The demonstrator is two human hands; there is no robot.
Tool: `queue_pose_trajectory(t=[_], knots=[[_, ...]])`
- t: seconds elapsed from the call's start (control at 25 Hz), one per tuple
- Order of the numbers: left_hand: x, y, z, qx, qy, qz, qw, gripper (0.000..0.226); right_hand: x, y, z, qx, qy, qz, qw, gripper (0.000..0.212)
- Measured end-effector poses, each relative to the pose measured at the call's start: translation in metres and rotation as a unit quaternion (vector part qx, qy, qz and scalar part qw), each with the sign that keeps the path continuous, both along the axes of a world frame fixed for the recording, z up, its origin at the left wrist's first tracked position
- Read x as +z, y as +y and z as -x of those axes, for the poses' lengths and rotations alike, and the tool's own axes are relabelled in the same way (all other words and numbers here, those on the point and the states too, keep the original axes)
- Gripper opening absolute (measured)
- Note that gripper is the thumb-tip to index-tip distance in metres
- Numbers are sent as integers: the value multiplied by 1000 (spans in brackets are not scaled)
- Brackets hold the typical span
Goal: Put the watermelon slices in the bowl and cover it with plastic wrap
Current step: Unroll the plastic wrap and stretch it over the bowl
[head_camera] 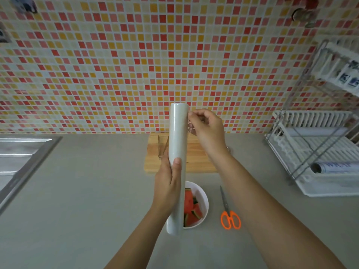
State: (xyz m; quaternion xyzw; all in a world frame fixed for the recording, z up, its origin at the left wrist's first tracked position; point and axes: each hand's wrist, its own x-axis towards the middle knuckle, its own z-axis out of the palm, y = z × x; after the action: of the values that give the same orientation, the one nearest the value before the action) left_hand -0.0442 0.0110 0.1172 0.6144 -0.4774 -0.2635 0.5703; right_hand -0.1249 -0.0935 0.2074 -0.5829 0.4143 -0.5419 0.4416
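Note:
My left hand [168,183] grips a tall roll of plastic wrap [177,136], held upright above the counter. At the roll's upper right side, my right hand [206,129] pinches the loose edge of the film with its fingertips. A white bowl [204,200] stands on the counter behind the roll's lower end, partly hidden by it. Red watermelon slices [191,208] with green rind lie inside the bowl.
A wooden cutting board [196,158] lies by the tiled wall behind the roll. Orange-handled scissors [229,212] lie right of the bowl. A white dish rack [314,152] holding another roll [334,166] stands at the right. A steel sink [21,160] is at the left.

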Motion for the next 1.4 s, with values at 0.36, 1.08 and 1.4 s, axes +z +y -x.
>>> queue_pose_trajectory(t=[0.36, 1.08, 1.4], knots=[[1, -7, 4, 54, -56, 44, 996, 44, 8, -5, 12, 10, -121, -86, 989, 10], [36, -28, -15, 45, -95, 123, 987, 18, -12, 21, 31, 108, 67, 32, 991, 5], [45, -34, -10, 62, -85, 138, 985, 17, -17, 31, 35, 105, 108, 23, 988, 14]])
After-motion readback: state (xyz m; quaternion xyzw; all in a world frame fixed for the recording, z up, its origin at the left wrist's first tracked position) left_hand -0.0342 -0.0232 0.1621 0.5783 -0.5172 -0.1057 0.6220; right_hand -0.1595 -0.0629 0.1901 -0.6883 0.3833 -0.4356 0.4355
